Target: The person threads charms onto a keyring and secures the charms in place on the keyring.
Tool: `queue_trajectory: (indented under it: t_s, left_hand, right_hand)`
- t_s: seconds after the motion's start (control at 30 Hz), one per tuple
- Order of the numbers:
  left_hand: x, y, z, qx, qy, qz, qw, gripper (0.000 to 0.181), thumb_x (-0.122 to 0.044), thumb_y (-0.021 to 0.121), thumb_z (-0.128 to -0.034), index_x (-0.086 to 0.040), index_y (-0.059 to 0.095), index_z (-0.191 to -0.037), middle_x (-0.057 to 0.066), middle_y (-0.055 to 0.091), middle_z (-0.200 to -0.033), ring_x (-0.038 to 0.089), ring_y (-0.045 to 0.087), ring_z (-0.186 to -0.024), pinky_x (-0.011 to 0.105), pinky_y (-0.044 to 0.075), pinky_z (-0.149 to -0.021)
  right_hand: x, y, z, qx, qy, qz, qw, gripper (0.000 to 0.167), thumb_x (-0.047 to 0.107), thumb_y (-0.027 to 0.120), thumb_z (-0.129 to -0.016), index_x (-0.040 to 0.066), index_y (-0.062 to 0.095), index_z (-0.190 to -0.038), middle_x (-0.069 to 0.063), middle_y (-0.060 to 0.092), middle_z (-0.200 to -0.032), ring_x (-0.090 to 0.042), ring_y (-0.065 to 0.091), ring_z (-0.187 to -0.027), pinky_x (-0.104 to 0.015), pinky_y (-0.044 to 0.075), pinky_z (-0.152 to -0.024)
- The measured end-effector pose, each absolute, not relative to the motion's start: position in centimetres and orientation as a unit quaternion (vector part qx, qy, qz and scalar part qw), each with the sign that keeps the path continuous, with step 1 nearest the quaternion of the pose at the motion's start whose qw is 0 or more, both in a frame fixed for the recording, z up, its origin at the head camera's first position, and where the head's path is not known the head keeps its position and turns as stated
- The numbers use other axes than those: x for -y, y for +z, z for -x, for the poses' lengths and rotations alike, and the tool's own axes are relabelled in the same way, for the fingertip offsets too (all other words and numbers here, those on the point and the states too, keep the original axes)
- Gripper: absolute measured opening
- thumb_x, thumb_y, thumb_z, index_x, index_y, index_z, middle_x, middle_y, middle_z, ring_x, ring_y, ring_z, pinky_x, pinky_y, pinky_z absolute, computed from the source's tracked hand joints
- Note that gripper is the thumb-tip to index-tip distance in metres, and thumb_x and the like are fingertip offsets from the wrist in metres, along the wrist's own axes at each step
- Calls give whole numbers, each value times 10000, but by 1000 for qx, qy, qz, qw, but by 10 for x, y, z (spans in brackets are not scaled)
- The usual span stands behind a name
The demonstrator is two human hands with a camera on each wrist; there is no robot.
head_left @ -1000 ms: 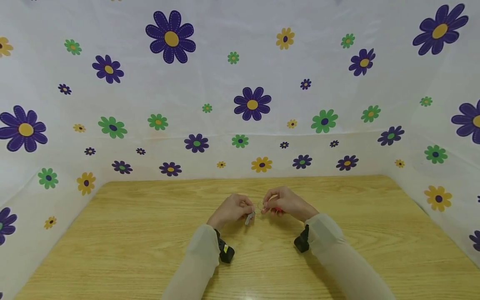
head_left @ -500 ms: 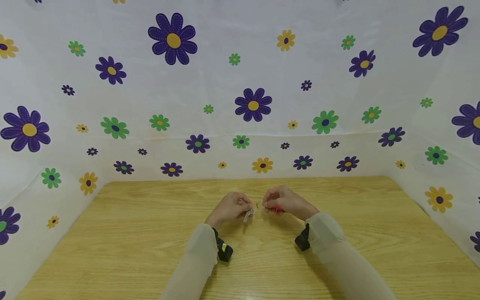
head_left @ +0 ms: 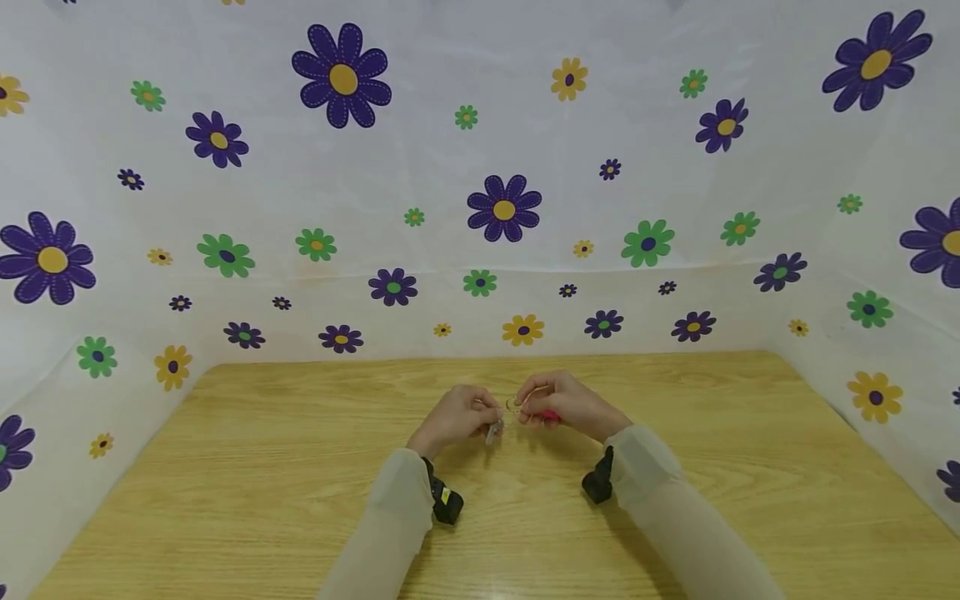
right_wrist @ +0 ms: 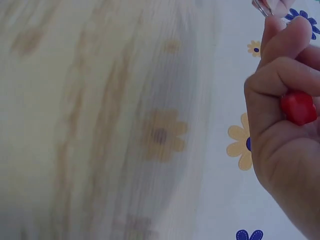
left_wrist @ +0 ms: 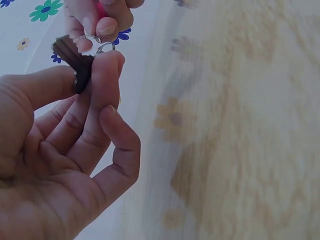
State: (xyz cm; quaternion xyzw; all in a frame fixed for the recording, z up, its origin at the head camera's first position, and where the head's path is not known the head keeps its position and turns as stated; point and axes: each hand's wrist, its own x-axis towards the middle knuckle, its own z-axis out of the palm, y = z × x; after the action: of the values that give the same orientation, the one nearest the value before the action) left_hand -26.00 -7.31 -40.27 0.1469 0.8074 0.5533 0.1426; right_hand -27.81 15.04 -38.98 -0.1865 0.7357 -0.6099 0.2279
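In the head view both hands meet above the middle of the table. My left hand [head_left: 454, 417] pinches a key [left_wrist: 75, 57] between thumb and fingers, its toothed blade pointing up in the left wrist view. Beside the key a thin metal key ring [left_wrist: 106, 46] stands out from the fingertips and bridges the small gap to the other hand. My right hand [head_left: 570, 406] pinches at the ring's far side with thumb and fingertip. Its other fingers curl round a small glossy red piece [right_wrist: 299, 107], mostly hidden. How the ring and the red piece join is hidden.
The wooden table [head_left: 300, 483] spreads on all sides of the hands. A white flower-print cloth [head_left: 420, 158] stands behind it and along both sides. Each wrist bears a black camera [head_left: 447, 505] on a strap.
Both hands have shifted slightly left, the right a little more, and remain close together. The ring between them has turned a little. The left hand keeps the key, the right the red piece.
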Motion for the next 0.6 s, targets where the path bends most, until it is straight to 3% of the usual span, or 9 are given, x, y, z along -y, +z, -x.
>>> queue_trajectory:
  t_s: [0.33,0.6]
  left_hand:
    - [73,-399,261,-811,548,-153,137,145,-80,617,-1011,34,705,-994,94,746,-847,129,678,-732,328,561,-731]
    - [73,-401,260,-806,553,-154,146,152,-73,611,-1014,53,696,-1011,113,751,-864,193,719,-786,354,578,-767]
  right_hand:
    - [-153,-385,281,-766,-561,218,224,142,76,638,-987,-52,656,-928,-33,608,-737,-105,416,-553,-243,330,-520]
    - [-149,-385,278,-784,-536,220,222,185,98,655,-982,-80,685,-945,-18,543,-660,-80,343,-481,-236,264,-477]
